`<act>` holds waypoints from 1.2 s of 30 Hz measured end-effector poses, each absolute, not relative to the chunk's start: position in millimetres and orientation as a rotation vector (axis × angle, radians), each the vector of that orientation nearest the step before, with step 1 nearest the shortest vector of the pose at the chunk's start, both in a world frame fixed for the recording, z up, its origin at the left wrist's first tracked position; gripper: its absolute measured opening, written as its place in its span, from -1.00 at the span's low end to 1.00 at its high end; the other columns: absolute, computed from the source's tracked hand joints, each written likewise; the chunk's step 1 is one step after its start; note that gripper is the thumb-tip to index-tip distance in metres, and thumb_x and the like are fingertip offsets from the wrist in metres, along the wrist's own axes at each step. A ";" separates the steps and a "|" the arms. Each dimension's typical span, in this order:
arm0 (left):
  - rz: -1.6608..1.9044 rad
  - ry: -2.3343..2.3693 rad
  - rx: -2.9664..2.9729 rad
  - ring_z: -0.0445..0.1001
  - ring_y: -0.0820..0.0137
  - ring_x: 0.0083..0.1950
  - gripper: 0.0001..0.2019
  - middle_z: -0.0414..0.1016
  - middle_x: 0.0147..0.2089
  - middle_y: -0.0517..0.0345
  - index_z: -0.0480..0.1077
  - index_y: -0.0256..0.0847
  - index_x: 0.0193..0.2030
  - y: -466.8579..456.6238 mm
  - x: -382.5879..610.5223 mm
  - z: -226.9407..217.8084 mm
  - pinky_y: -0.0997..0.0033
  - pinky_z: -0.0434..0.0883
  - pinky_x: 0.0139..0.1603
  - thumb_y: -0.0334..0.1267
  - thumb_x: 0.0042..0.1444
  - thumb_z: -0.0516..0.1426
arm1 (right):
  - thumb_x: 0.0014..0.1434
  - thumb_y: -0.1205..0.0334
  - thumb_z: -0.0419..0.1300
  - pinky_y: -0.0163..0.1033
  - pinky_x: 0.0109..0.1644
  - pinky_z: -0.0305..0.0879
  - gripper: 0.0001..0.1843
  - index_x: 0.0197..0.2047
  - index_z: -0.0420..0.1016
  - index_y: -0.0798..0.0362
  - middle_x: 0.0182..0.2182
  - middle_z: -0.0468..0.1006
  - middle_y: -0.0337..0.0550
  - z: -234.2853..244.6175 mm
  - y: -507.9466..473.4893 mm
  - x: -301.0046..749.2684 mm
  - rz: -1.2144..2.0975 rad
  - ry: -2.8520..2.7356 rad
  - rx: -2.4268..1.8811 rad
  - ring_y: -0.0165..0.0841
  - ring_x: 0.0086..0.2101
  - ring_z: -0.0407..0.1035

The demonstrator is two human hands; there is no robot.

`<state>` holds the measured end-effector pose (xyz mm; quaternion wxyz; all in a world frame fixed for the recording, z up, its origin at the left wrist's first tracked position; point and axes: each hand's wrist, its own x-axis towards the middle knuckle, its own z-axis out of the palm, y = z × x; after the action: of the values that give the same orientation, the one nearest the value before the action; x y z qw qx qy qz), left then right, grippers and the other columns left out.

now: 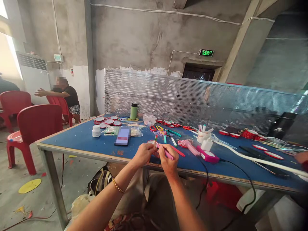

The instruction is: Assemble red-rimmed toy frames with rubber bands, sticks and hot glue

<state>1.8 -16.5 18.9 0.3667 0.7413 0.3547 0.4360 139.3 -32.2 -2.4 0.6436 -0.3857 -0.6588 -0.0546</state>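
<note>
Both of my hands meet over the near edge of the blue table. My left hand (144,154) pinches a thin pale stick (156,140) upright, its upper end coloured red and green. Fingers of my right hand (170,160) are wrapped round a pink marker (168,154), whose tip points at the stick. Whether the tip touches it, I cannot tell. Just beyond lie a red marker (179,152), a white marker with a green end (173,141) and a teal marker (165,139). A pink bundle (189,147) rests to the right of them.
A phone (122,137), a white bottle (96,131) and a green flask (134,111) stand or lie left. Red-rimmed discs (109,122) and pliers (173,133) are behind. Right are a cup of markers (202,136), a magenta device (209,156) with a cable and a white tube (245,156).
</note>
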 end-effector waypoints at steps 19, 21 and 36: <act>1.123 0.901 1.896 0.22 0.52 -0.66 -0.66 0.29 -0.70 0.30 0.43 -0.27 -0.50 -15.1 1.8 17.5 0.54 0.15 -0.53 -0.11 0.17 0.02 | 0.25 0.22 0.14 -0.31 -0.41 0.27 -0.81 -0.38 0.47 0.05 -0.55 0.46 -0.26 -2.3 -32.3 139.0 -0.076 -1.469 -0.884 -0.40 -0.54 0.33; 1.139 0.917 1.906 0.26 0.49 -0.61 -0.65 0.23 -0.73 0.31 0.43 -0.26 -0.51 -16.1 1.8 18.3 0.54 0.17 -0.50 -0.10 0.17 0.02 | 0.25 0.23 0.14 -0.32 -0.41 0.26 -0.80 -0.40 0.45 0.05 -0.56 0.44 -0.27 -1.4 -32.5 138.4 -0.085 -1.481 -0.870 -0.41 -0.54 0.32; 1.147 0.918 1.901 0.33 0.45 -0.54 -0.66 0.26 -0.72 0.29 0.43 -0.24 -0.53 -18.8 1.8 21.3 0.53 0.24 -0.41 -0.12 0.17 0.03 | 0.26 0.23 0.12 -0.31 -0.40 0.25 -0.80 -0.39 0.46 0.05 -0.55 0.45 -0.26 -3.1 -29.8 139.5 -0.113 -1.476 -0.879 -0.41 -0.53 0.32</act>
<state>1.8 -18.8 21.3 0.3613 0.7377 0.3564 0.4452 139.5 -29.8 -3.1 0.6516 -0.3874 -0.6502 -0.0500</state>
